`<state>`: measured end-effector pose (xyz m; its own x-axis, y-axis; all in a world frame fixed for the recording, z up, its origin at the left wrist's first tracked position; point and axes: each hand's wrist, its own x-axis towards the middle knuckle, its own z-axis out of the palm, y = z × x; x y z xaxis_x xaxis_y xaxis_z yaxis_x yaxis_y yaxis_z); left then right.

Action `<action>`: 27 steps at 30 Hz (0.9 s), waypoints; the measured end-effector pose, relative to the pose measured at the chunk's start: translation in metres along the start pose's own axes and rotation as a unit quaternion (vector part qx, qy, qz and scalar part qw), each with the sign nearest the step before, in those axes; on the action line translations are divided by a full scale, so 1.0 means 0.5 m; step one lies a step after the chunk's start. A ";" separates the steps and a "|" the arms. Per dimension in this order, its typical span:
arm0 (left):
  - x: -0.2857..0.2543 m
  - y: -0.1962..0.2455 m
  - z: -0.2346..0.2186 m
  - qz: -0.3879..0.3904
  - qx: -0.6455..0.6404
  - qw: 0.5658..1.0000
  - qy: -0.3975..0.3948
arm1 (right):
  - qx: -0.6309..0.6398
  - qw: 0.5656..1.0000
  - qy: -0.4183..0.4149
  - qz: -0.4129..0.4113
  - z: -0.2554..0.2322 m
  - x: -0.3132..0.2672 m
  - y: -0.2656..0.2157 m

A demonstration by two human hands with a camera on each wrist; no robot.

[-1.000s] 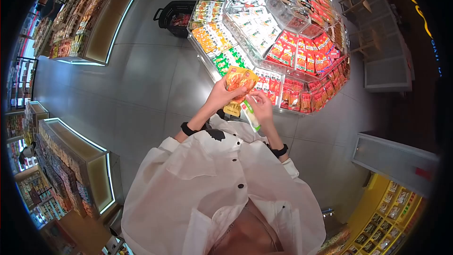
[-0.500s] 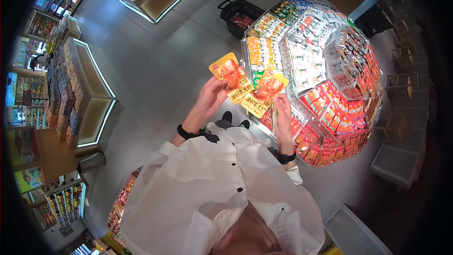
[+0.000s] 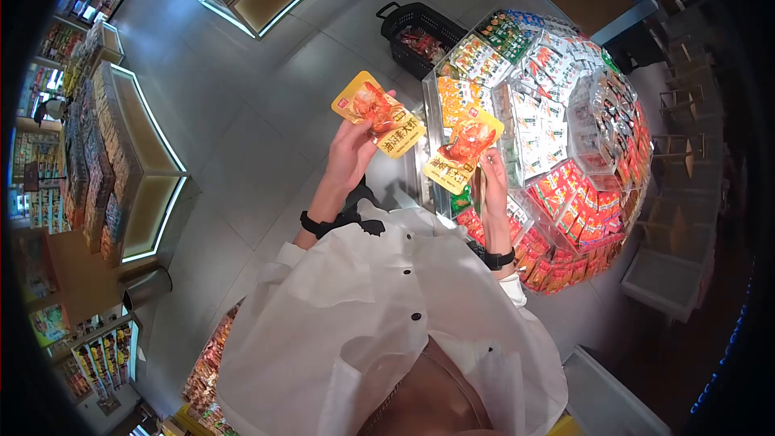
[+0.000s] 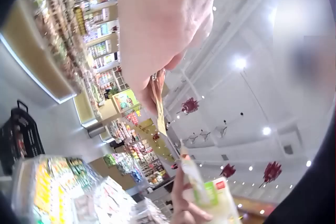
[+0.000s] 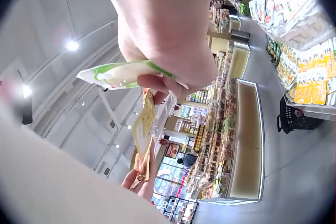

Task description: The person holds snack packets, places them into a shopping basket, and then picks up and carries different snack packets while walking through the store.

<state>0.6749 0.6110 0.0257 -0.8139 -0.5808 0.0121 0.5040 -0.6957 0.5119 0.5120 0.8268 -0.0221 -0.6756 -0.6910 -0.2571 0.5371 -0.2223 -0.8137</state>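
Note:
My left hand (image 3: 349, 157) pinches a yellow snack packet (image 3: 373, 109) with a picture of orange-red food and dark lettering, thumb on its front. A matching yellow packet (image 3: 464, 149) is in my right hand (image 3: 493, 182), held by its right edge. Both packets are raised with their printed fronts towards the head camera, a gap between them. The right wrist view also shows a white-and-green packet (image 5: 123, 73) gripped in the right hand, behind the yellow one. In the left wrist view, that white-and-green packet (image 4: 218, 200) appears beyond the left hand's packet.
A many-sided display stand (image 3: 428, 133) of bagged snacks rises in front and to the right. Beside it on the floor is a black basket (image 3: 404, 52) with red packets inside. Lit shelving counters (image 3: 145, 210) stand on the left, a bin (image 3: 149, 287) near them.
The yellow packets, overlapping in my hands a second ago, have come apart, one per hand, and the gap has widened. The head view has turned, shifting the stand rightward.

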 end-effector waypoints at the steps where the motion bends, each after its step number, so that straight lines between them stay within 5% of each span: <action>1: 0.009 0.027 -0.018 -0.028 0.179 0.983 0.023 | 0.065 0.994 -0.093 -0.001 0.020 0.017 0.006; 2: 0.021 0.052 -0.038 -0.051 0.352 0.934 0.036 | 0.115 0.990 -0.079 0.032 0.047 0.028 0.017; 4: 0.046 0.081 -0.120 -0.104 0.474 0.874 0.011 | 0.135 0.986 -0.071 0.064 0.120 0.055 0.039; 6: 0.065 0.114 -0.135 -0.176 0.406 0.893 0.083 | 0.060 0.987 -0.134 0.065 0.165 0.104 0.063; 10: 0.114 0.162 -0.182 -0.199 0.231 0.947 0.096 | -0.006 0.990 -0.125 0.063 0.273 0.163 0.125; 13: 0.148 0.184 -0.205 -0.189 0.370 0.909 0.025 | -0.008 0.989 -0.121 0.090 0.319 0.184 0.154; 17: 0.211 0.195 -0.230 -0.215 0.371 0.903 0.014 | -0.031 0.993 -0.071 0.090 0.318 0.232 0.177; 19: 0.249 0.195 -0.239 -0.224 0.374 0.900 0.012 | -0.163 0.984 -0.061 0.024 0.317 0.259 0.167; 20: 0.270 0.197 -0.242 -0.224 0.376 0.899 0.008 | -0.247 0.966 -0.050 0.059 0.312 0.272 0.153; 23: 0.339 0.212 -0.254 -0.204 0.396 0.895 0.000 | -0.204 0.977 -0.048 0.028 0.317 0.334 0.141; 25: 0.395 0.230 -0.263 -0.208 0.422 0.882 0.009 | -0.161 0.982 -0.063 0.078 0.306 0.391 0.142; 27: 0.453 0.244 -0.284 -0.209 0.434 0.876 0.023 | 0.025 0.995 -0.033 0.087 0.311 0.443 0.142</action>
<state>0.5930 0.3345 -0.0313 -0.8527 -0.3827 -0.3557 -0.2606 -0.2785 0.9244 0.4791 0.5508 -0.0559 -0.5370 -0.7649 -0.3557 0.6686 -0.1288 -0.7324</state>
